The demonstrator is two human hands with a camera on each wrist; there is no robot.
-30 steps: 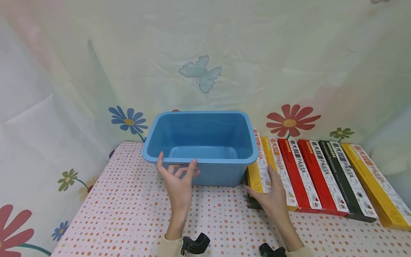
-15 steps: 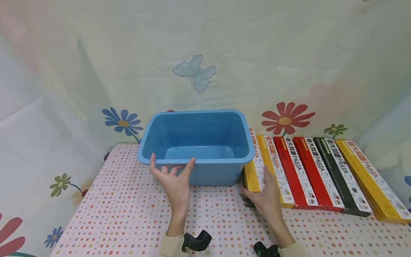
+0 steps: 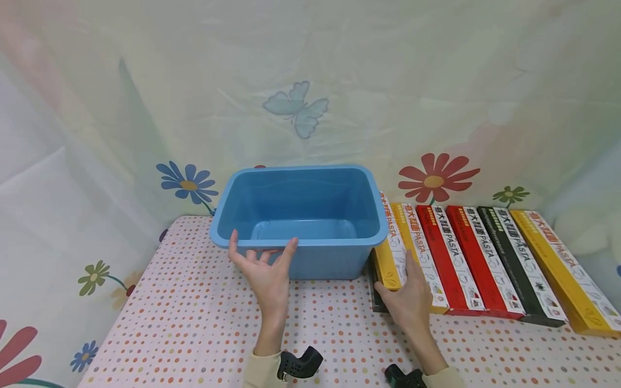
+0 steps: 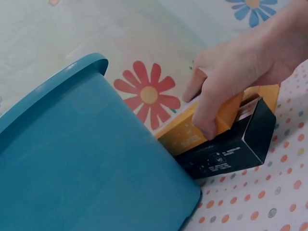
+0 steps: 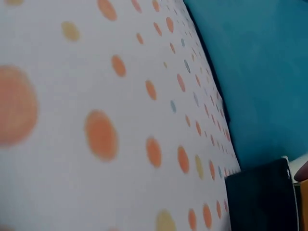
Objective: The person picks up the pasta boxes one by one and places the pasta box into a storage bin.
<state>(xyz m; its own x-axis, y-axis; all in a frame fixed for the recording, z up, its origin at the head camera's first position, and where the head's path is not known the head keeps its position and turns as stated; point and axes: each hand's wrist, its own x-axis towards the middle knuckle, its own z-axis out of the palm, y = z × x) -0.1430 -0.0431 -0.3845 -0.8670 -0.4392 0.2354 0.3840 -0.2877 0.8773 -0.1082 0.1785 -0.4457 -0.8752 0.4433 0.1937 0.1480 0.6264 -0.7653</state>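
A blue plastic tub [image 3: 330, 261] stands in the middle of the table in the head view, with nothing inside it. At its front rim is my left hand [image 3: 268, 280], fingers spread, thumb and little finger reaching up over the rim and the middle fingers bent just below it. My right hand [image 3: 409, 302] holds the near end of a yellow pasta box [image 3: 385, 269], thumb on one side and fingers across it. In the left wrist view this yellow box [image 4: 185, 137] lies on a black box [image 4: 231, 154], right beside the tub.
A row of pasta boxes lies to the right: a yellow one [image 3: 432, 275], two red ones [image 3: 448, 269] [image 3: 485, 269], a black one [image 3: 524, 275] and another yellow one [image 3: 572, 285]. A dotted cloth [image 3: 194, 323] covers the table. A flowered curtain [image 3: 194, 108] hangs behind.
The head view has shifted slightly. My left hand's middle fingers have drawn in below the tub's rim. The right hand stays at the yellow pasta box; tub and boxes stay put.
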